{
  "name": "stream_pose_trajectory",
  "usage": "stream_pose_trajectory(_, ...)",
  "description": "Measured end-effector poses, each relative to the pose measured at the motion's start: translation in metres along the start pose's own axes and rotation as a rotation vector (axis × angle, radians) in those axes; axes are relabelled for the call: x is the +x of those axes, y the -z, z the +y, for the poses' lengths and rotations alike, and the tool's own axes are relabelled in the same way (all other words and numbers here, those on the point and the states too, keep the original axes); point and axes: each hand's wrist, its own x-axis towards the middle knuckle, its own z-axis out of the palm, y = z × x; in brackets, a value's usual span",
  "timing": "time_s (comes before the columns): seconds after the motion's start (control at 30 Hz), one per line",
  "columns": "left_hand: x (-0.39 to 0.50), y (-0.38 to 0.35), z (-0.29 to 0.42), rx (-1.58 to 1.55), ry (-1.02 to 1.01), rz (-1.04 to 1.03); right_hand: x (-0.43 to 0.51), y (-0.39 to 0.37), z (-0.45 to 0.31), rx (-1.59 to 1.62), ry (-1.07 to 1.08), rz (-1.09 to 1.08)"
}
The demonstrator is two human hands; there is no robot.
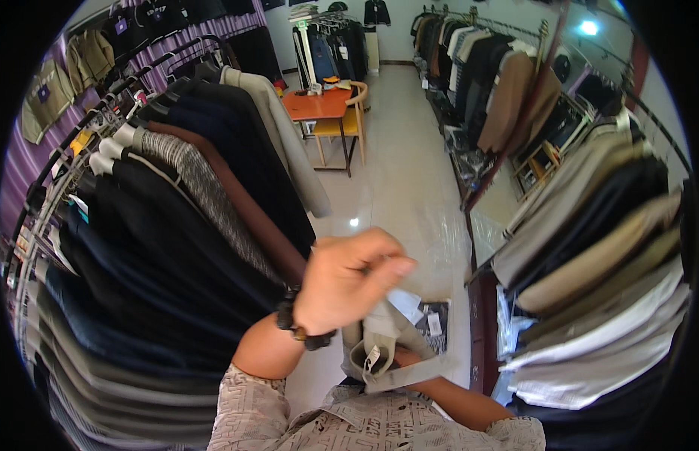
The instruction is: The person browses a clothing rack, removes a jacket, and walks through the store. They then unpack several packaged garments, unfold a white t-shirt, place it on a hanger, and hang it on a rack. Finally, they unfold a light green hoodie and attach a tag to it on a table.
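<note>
My left hand, with a dark beaded bracelet at the wrist, is raised in front of me. Its fingers curl in against the thumb, and nothing shows in them. Close to my body hangs a khaki-grey garment, its rolled or collar-like opening facing up. A small white label is looped at that opening. My right hand grips the garment from behind, mostly hidden by the cloth. Across the right hand's front lies a long pale strip or tag, blurred.
On my left, a curved rack holds dark jackets and knitwear. Shirts and trousers hang on the right, beside a leaning mirror. A packaged garment lies on the tiled floor. Further off stand an orange table and wooden chair.
</note>
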Motion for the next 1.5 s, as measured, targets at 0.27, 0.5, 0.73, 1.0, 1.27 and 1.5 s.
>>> stream_pose_trajectory(0.27,0.122,0.027,-0.116,0.032,0.011,0.108,0.148,0.089,-0.023,0.528,-0.251,0.296)
stream_pose_trajectory(0.5,0.225,0.027,-0.247,0.060,0.041,0.233,0.296,0.130,0.063,0.338,-0.250,0.441)
stream_pose_trajectory(0.73,0.342,0.047,-0.396,0.183,0.131,0.463,0.452,0.226,0.218,0.214,-0.040,0.232)
stream_pose_trajectory(1.0,0.428,0.166,-0.531,0.453,0.399,0.679,0.624,0.444,0.228,-0.013,-0.165,0.548)
stream_pose_trajectory(1.27,0.504,0.293,-0.595,0.546,0.392,0.262,0.860,0.669,0.137,-0.463,0.385,0.797)
stream_pose_trajectory(1.5,0.480,0.363,-0.816,0.689,0.582,0.185,1.031,0.727,0.081,-0.770,0.523,0.668)
